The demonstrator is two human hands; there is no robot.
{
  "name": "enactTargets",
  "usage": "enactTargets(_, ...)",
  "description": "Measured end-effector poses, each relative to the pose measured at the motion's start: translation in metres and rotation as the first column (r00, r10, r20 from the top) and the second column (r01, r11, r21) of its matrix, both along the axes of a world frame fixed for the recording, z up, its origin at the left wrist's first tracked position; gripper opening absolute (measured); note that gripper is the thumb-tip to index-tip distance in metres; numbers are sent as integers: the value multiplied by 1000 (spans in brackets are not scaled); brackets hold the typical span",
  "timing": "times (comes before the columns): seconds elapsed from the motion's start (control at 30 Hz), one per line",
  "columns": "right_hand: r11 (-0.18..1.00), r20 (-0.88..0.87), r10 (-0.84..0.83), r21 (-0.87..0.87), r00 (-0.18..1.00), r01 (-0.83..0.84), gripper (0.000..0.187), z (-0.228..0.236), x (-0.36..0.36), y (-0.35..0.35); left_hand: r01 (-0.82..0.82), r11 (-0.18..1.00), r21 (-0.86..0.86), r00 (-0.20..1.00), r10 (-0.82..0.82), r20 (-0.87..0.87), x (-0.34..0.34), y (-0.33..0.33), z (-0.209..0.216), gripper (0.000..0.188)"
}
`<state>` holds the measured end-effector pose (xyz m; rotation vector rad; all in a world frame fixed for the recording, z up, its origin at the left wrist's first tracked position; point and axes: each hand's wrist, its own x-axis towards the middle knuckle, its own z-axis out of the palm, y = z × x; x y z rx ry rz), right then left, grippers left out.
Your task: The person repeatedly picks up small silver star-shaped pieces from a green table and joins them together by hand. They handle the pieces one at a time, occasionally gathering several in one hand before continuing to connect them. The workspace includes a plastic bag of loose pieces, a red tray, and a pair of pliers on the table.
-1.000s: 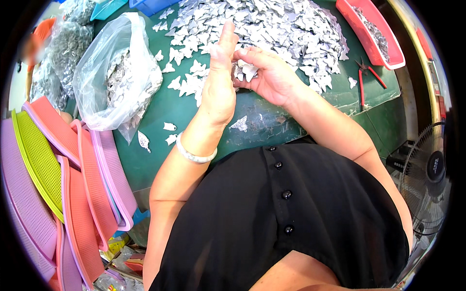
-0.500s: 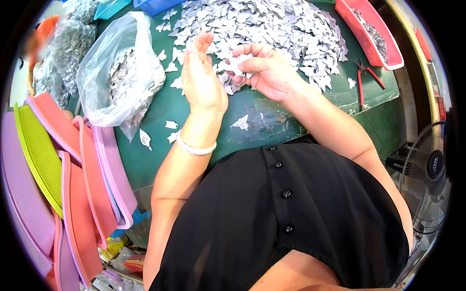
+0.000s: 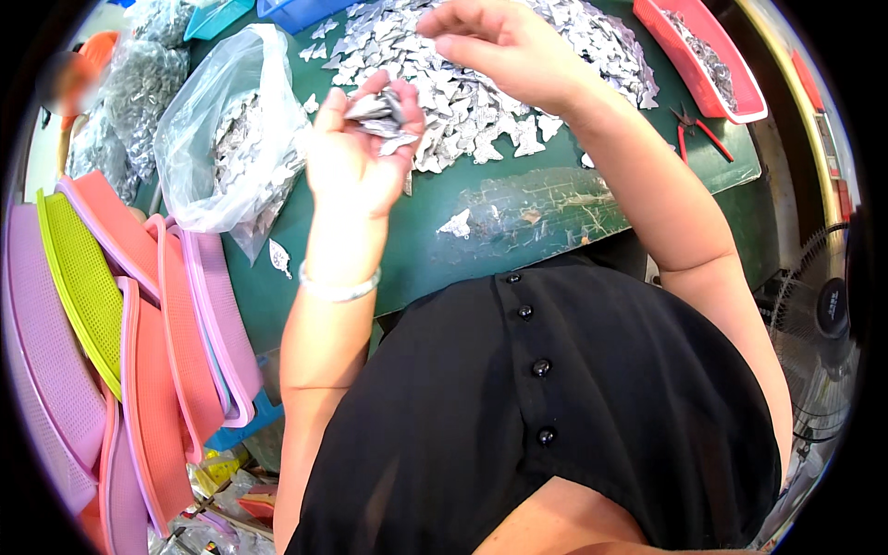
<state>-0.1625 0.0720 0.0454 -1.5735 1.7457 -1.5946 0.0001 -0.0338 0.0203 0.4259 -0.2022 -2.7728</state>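
Observation:
My left hand [image 3: 353, 176] is turned palm up, its fingers curled around several small silver-grey flat metal pieces [image 3: 377, 113]. Over the large heap of like pieces [image 3: 476, 120] hovers my right hand [image 3: 518, 54], fingers loosely bent and thumb apart, with nothing visible in it. The heap's pieces look wing-shaped or notched. Left of my left hand stands an open clear plastic bag [image 3: 190, 153] partly filled with metal pieces. One loose piece [image 3: 456, 223] lies on the green table near me, and a leaf-shaped one [image 3: 279, 258] rests below the bag.
Red-handled pliers [image 3: 705, 137] and a pink basket of small metal parts [image 3: 754, 104] are at the right. Nested purple, coral and green plastic baskets [image 3: 79, 296] crowd the left. Filled bags [image 3: 139, 88] stand at the far left, a fan [image 3: 819, 324] at the right.
My left hand has moved slightly left and turned palm up, showing the pieces in it. My right hand has let go of a piece and moved up and right over the heap.

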Motion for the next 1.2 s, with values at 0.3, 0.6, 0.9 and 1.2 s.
enactTargets(0.3, 927, -722, 228, 366, 653, 81, 61, -22, -34, 52, -259, 514, -818, 897, 441, -8, 57, -106, 86, 34)
enactTargets(0.6, 842, -737, 411, 532, 536, 87, 62, -28, -19, 37, 503, -441, -743, 673, 739, 16, 62, -88, 69, 28)
enactTargets(0.9, 949, -925, 248, 292, 287, 123, 31, -49, -15, 30, 542, -801, -254, 839, 498, 219, 12, 31, 2, 53)
enactTargets(1.2, 964, -867, 243, 266, 434, -9, 19, -52, -31, 24, 546, -787, -288, 838, 516, 178, -17, 30, -32, 45)
